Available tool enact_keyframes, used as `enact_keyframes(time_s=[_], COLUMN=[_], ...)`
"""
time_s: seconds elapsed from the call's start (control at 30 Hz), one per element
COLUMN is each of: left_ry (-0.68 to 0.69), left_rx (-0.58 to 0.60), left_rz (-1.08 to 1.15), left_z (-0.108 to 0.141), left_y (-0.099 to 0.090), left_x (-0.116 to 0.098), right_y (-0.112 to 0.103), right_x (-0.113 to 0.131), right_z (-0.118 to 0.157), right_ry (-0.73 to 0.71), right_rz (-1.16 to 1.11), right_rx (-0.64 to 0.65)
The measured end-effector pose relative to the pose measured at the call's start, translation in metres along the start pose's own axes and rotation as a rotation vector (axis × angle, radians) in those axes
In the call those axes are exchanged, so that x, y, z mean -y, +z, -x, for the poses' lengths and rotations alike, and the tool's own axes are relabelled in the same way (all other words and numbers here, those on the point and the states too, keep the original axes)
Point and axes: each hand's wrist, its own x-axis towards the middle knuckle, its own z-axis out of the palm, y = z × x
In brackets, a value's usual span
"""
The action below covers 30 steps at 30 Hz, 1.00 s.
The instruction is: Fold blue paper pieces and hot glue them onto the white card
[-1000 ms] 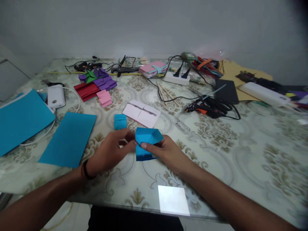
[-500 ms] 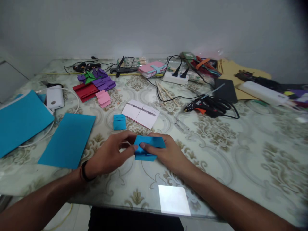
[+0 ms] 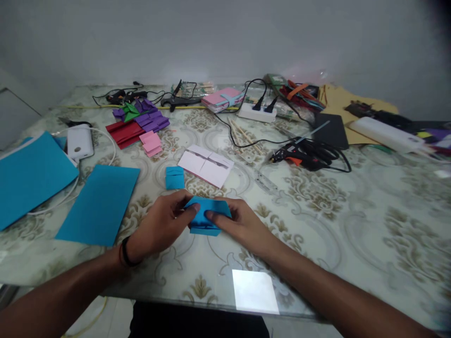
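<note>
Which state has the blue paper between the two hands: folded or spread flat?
Folded: the blue paper shows a flap lying over a narrower strip at its lower edge, with both thumbs pressing on top.

Plain grey wall (image 3: 218, 42) behind a glossy, floral-patterned table (image 3: 310, 244).

Glue gun (image 3: 291, 152) right of centre, cord (image 3: 344, 159) looped. Power strip (image 3: 251, 113) upper centre, two plugs (image 3: 259, 104) in. White power bank (image 3: 80, 142) at left.

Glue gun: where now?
In the head view, the glue gun lies right of centre on the table, beside its coiled cable, just in front of the black pad.
</note>
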Motion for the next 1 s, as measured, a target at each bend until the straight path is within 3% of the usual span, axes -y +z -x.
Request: enact_keyframes(time_s=[0.27, 0.7, 0.87, 1.0], left_ry=[-0.037, -0.062, -0.019, -0.001], left_rx=[0.050, 0.055, 0.010, -0.048], left_rz=[0.062, 0.099, 0.110, 0.049], left_z=[0.001, 0.001, 0.001, 0.002], left_y=[0.001, 0.001, 0.002, 0.003], left_x=[-0.008, -0.006, -0.001, 0.002], right_y=[0.002, 0.004, 0.006, 0.006], right_x=[-0.004, -0.011, -0.008, -0.009], right_z=[0.000, 0.001, 0.002, -0.001], right_ry=[0.071, 0.074, 0.036, -0.049], right_rz=[0.100, -0.016, -0.008, 0.057], right_rx=[-0.053, 0.000, -0.009, -0.092])
